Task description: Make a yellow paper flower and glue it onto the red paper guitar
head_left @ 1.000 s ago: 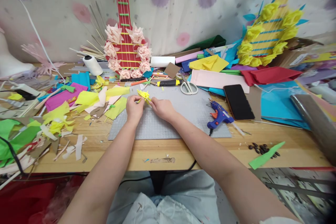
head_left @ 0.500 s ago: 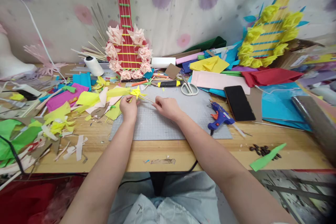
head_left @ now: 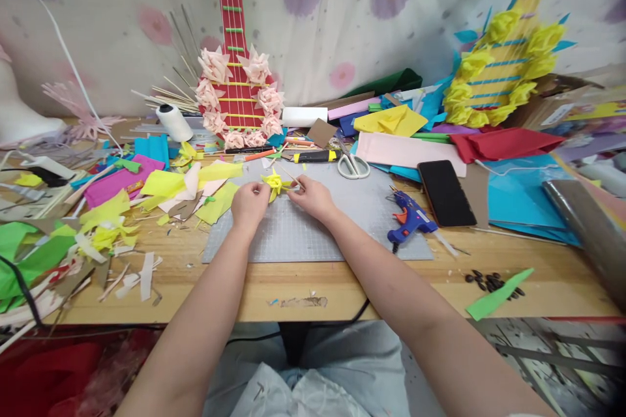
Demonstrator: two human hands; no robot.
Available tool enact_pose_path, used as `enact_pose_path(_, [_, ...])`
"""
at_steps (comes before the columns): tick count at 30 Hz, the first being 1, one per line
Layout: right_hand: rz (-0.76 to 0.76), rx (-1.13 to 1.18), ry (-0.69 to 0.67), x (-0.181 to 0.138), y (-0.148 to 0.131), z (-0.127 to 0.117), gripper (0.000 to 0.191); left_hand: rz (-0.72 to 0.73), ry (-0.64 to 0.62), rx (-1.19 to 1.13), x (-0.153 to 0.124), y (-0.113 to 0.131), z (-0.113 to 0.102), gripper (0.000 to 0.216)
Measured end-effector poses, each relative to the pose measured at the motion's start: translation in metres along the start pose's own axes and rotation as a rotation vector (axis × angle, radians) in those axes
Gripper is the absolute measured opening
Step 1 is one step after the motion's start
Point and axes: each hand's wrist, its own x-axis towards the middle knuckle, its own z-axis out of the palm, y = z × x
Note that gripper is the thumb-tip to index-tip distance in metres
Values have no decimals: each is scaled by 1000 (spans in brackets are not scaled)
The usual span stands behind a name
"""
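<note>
A small yellow paper flower [head_left: 274, 183] on a thin wooden stick is held between both my hands above the grey cutting mat [head_left: 317, 231]. My left hand [head_left: 250, 204] pinches it from the left, fingers closed on the petals. My right hand [head_left: 312, 197] is closed on the stick just right of the flower. Both forearms reach in from the bottom of the view.
A blue glue gun [head_left: 407, 218], black phone [head_left: 445, 192] and white scissors [head_left: 351, 163] lie right of the mat. Coloured paper scraps [head_left: 112, 215] cover the left of the wooden table [head_left: 303, 287]. A red paper guitar [head_left: 238, 101] and a yellow one [head_left: 499, 65] lean at the back.
The flower swung left and then back to the middle of the mat's far edge. My hands drew apart along the stick, then came together again around the flower.
</note>
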Motion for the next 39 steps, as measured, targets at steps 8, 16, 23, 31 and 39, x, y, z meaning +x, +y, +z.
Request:
enact_pose_path(8, [-19, 5, 18, 4, 7, 3, 18, 103, 22, -87, 22, -16, -14, 20])
enact_pose_path(16, [26, 43, 94, 13, 17, -3, 21, 320, -233, 18, 11, -14, -5, 25])
enact_pose_path(23, [-137, 204, 175, 1, 2, -3, 28, 294, -84, 112, -3, 2, 2, 24])
enact_pose_path(31, [-220, 50, 73, -6, -8, 7, 32, 319, -51, 123, -9, 8, 6, 30])
enact_pose_path(39, [-165, 5, 96, -4, -7, 3, 28, 339, 7, 109, -9, 6, 10, 27])
